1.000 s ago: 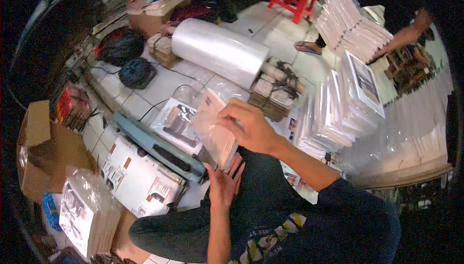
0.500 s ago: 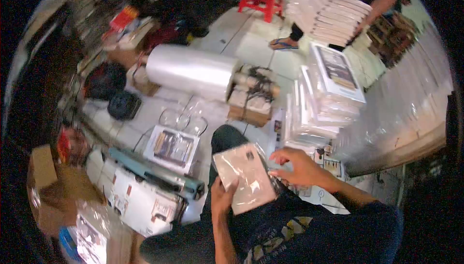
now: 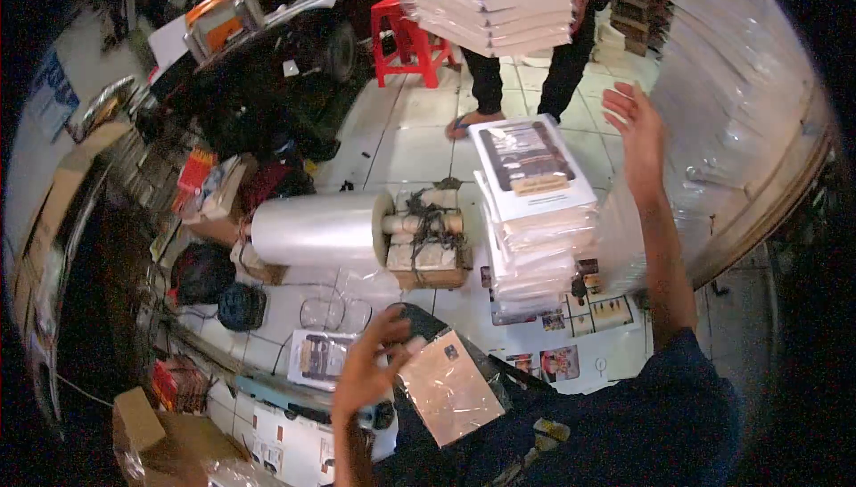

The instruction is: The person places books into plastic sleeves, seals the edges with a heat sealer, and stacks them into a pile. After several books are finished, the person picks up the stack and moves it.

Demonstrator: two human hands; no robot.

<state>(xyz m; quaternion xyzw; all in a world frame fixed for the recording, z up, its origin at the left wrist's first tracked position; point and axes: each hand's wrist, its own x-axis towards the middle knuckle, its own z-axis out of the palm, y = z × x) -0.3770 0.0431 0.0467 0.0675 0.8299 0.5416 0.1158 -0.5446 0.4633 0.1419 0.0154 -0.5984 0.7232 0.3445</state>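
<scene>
A flat tan packet [image 3: 452,389] in clear shiny film lies on my dark-clothed lap, a small dark square printed near its top. My left hand [image 3: 367,367] is at its upper left corner, fingers apart, with the thumb close to or touching the edge. Up to the right, my right hand [image 3: 637,135] is raised with fingers spread, holding nothing. It is beside a tall stack of film-wrapped packs [image 3: 540,219], whose top one bears a dark printed picture.
Ahead stands a person in sandals carrying a high pile of wrapped packs [image 3: 499,5]. A red stool [image 3: 403,45], a large roll of clear film [image 3: 316,230] and a tied bundle [image 3: 426,251] are on the tiles. A teal-edged sealing machine [image 3: 285,395] lies left.
My right hand has left the packet and risen to the right. My left hand has loosened from the packet's side. The view has swung, and the person with the pile appears more central.
</scene>
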